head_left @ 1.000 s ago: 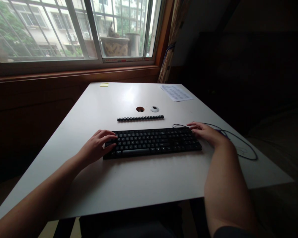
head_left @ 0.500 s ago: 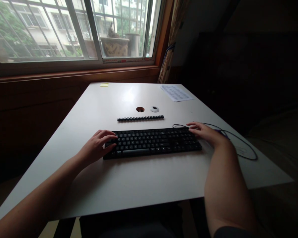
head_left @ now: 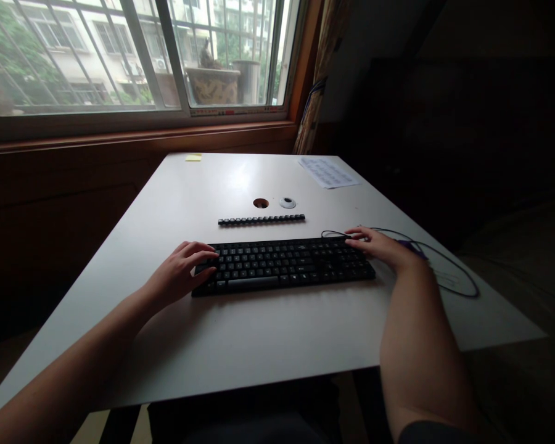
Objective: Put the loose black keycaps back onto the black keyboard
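Note:
A black keyboard (head_left: 284, 265) lies across the middle of the white table (head_left: 259, 345). My left hand (head_left: 178, 271) rests on the keyboard's left end, fingers curved and apart over the keys, holding nothing. My right hand (head_left: 382, 246) lies flat at the keyboard's right end, fingers stretched onto its far corner. A row of loose black keycaps (head_left: 261, 219) sits in a line just beyond the keyboard.
The keyboard's thin cable (head_left: 444, 271) loops on the table to the right of my right hand. Beyond the keycaps are a round cable hole (head_left: 261, 203) and its white cap (head_left: 287, 202). A printed sheet (head_left: 327, 172) and a yellow note (head_left: 193, 157) lie near the window.
Almost nothing differs; my right hand's fingers have crept slightly left along the keyboard's far corner. The left hand and the keyboard stay put.

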The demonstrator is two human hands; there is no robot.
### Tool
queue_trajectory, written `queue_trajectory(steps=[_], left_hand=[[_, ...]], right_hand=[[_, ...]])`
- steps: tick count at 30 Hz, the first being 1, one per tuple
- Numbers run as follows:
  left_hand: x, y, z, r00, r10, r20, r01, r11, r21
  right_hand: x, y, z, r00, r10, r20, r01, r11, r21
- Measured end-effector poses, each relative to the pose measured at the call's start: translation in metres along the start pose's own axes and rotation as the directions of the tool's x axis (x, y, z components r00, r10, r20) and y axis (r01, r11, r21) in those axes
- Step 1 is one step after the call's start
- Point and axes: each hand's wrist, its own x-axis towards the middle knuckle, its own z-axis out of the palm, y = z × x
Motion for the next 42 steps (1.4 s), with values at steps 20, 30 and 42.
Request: queue_trajectory(steps=[20,30,42], left_hand=[[0.0,0.001,-0.001,1.0,0.005,0.004,-0.005,1.0,0.005],[0.0,0.001,0.0,1.0,0.015,0.002,-0.015,1.0,0.009],[0.001,0.001,0.0,1.0,0.018,-0.002,-0.018,1.0,0.007]], right_hand=[[-0.003,-0.007,0.003,1.0,-0.015,-0.022,0.014,0.999,-0.047],[-0.005,-0.014,0.005,1.0,-0.011,-0.01,0.011,0.998,-0.055],[-0.002,-0.013,0.007,0.998,-0.057,-0.032,0.053,0.992,-0.115]])
